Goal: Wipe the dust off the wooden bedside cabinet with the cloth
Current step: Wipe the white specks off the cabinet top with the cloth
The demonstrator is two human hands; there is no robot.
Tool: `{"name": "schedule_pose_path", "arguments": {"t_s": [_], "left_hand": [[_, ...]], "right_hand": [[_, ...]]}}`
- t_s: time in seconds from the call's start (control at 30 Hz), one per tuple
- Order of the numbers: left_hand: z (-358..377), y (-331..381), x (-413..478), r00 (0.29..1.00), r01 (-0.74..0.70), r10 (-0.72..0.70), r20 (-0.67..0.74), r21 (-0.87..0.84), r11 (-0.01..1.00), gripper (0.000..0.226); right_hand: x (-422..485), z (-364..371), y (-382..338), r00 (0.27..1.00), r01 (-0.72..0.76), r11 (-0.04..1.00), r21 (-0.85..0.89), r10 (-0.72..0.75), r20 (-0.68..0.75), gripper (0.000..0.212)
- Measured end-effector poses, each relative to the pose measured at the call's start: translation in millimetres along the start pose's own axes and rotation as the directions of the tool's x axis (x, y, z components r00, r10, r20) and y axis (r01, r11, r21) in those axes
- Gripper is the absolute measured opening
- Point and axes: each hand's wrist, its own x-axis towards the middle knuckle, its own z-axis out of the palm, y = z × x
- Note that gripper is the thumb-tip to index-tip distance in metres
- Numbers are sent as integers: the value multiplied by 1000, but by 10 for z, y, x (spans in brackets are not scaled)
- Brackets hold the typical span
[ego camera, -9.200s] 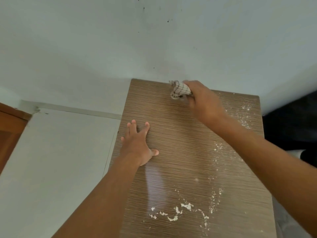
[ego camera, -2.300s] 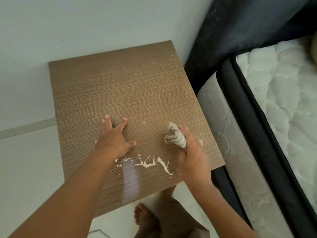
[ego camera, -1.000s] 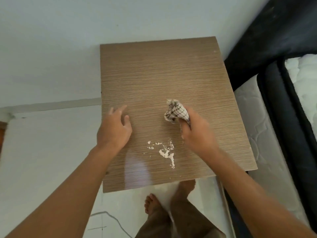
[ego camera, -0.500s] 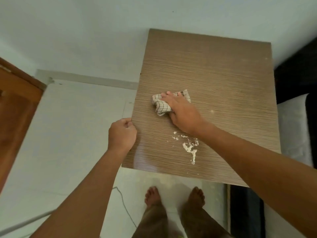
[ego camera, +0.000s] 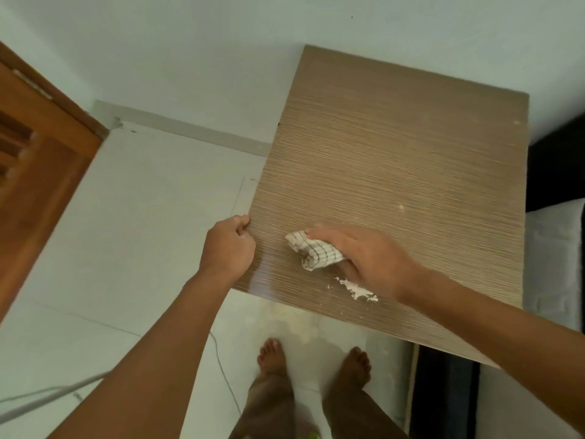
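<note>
The wooden bedside cabinet (ego camera: 411, 172) fills the upper right, its striped brown top facing me. My right hand (ego camera: 364, 258) presses a bunched white checked cloth (ego camera: 313, 253) onto the top near the front left corner. A small heap of white dust (ego camera: 356, 289) lies just behind the hand's wrist side, close to the front edge. My left hand (ego camera: 229, 245) is curled at the cabinet's left edge, its fingers closed against the side; whether it grips the edge is unclear.
White tiled floor (ego camera: 142, 232) lies to the left, with a thin cable (ego camera: 221, 372) across it. A brown wooden door (ego camera: 34, 160) stands at far left. My bare feet (ego camera: 313, 362) stand in front of the cabinet. A dark bed frame and white mattress (ego camera: 554, 264) border the right.
My right hand has drawn the cloth nearer to the front edge, and the dust heap now lies tighter against the wrist. My left hand stays curled at the left edge.
</note>
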Motion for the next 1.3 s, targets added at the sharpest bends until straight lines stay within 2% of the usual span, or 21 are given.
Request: {"name": "schedule_pose_path", "arguments": {"t_s": [0.1,0.2,0.23,0.3,0.37,0.43,0.5,0.57,0.63,0.7,0.77,0.87,0.93,1.0,1.1,1.2,1.3], "left_hand": [[-45,-33,76,998,57,-54,31,-103,993,40],[-118,-75,134,993,109,-95,64,-260,959,38],[-140,-85,142,992,127,-110,69,-326,937,36],[-168,-121,142,993,120,-116,33,-396,911,34],[-179,-147,138,995,49,-74,-62,-334,941,33],[-170,-150,115,990,-47,19,-143,-198,979,33],[-128,-120,74,976,-148,136,-168,-62,987,34],[-38,-82,32,959,-252,258,-118,58,966,39],[98,-35,-22,951,-306,310,2,166,938,51],[238,31,-79,962,-271,247,119,265,926,70],[338,92,-106,970,-222,170,173,348,911,86],[378,159,-70,972,-189,121,200,366,911,92],[360,170,-33,970,-178,104,220,345,922,91],[337,174,-12,967,-174,98,234,330,928,89],[333,174,4,966,-171,92,243,329,929,87],[342,185,11,966,-163,82,246,329,930,86],[349,192,8,967,-154,71,244,341,927,86]], "right_hand": [[537,-94,-7,994,-83,996,-34,80,-70,42],[935,51,-25,980,-195,974,-115,198,14,51],[987,137,-54,979,-192,971,-140,200,49,53],[959,311,-119,995,-78,983,-167,87,48,55],[760,425,-171,998,32,990,-140,-24,61,58],[446,480,-183,986,125,986,-110,-111,126,62],[108,470,-158,966,185,980,-70,-168,199,59],[-170,384,-110,946,218,975,-49,-199,256,49],[-348,216,-51,954,196,980,-23,-186,234,42],[-422,19,2,991,90,996,-3,-89,98,41],[-383,-162,81,992,-100,995,-7,99,-83,46],[-150,-317,252,903,-379,925,-10,367,-225,47],[56,-308,397,861,-450,893,10,436,-261,43],[271,-239,517,857,-458,889,8,443,-263,41],[492,-58,602,902,-410,911,-39,399,-168,46],[481,70,587,966,-251,964,-87,244,-80,48],[230,144,499,996,-89,991,-99,88,-11,48]]}}
